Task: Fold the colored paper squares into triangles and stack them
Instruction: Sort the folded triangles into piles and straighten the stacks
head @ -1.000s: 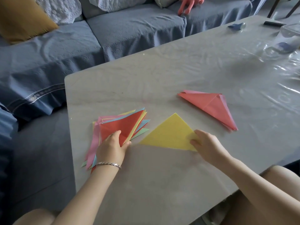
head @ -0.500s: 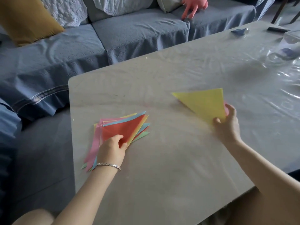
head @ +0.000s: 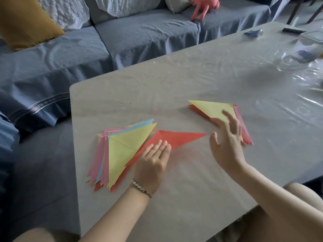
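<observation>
At centre left the left hand (head: 153,159) lay flat, fingers straight, on a red sheet (head: 181,137), likely to slide it off the pile (head: 122,149). The right hand (head: 227,147), fingers spread and empty, hovered by the yellow-topped stack (head: 213,109) at centre right, seemingly free to fold.

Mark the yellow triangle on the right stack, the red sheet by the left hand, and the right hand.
yellow triangle (head: 212,109), head view, flat top face.
red sheet (head: 182,137), head view, bare right-pointing corner.
right hand (head: 227,147), head view, middle of its back.

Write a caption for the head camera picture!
Left hand touches a red paper while a yellow triangle tops the folded stack.
</observation>
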`<state>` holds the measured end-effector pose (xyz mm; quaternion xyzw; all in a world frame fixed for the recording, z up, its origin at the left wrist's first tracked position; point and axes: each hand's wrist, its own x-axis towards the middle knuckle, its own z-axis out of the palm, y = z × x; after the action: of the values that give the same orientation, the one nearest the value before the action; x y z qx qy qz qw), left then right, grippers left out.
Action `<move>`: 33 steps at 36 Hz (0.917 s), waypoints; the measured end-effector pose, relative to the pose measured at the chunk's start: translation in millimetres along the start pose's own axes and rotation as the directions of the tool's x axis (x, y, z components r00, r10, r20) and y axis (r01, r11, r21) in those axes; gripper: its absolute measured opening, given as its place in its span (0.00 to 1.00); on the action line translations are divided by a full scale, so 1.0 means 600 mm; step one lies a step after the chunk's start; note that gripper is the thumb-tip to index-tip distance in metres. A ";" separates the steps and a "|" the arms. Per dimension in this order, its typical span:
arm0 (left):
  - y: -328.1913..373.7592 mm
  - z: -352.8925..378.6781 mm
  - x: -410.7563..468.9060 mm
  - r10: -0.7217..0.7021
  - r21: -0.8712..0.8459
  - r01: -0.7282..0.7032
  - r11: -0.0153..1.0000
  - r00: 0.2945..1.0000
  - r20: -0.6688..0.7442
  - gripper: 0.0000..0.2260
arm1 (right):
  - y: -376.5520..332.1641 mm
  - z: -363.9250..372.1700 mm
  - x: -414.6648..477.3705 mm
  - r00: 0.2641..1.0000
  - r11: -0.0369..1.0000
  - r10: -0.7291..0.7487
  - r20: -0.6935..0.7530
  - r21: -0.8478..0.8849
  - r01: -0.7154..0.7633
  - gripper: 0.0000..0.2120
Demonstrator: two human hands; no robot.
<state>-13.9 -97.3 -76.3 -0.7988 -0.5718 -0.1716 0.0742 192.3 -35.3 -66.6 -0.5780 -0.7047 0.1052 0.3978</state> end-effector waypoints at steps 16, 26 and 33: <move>0.018 0.043 -0.027 -0.025 -0.158 0.091 0.983 0.927 0.375 0.20 | -0.017 0.049 -0.109 0.691 0.890 -0.170 0.703 -0.191 0.413 0.31; 0.013 0.030 -0.049 -0.108 -0.089 0.184 0.979 0.836 0.538 0.36 | -0.021 0.055 -0.112 0.752 0.862 -0.184 0.633 -0.264 0.433 0.34; -0.020 0.010 -0.076 -0.175 -0.055 0.255 0.965 0.788 0.590 0.48 | 0.003 0.027 -0.106 0.754 0.844 -0.065 0.654 -0.367 0.391 0.34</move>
<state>-37.2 -131.7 -99.5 -0.7455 -0.6417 0.0353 -0.1766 183.6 -86.9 -106.4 -0.4975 -0.8655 0.0585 -0.0023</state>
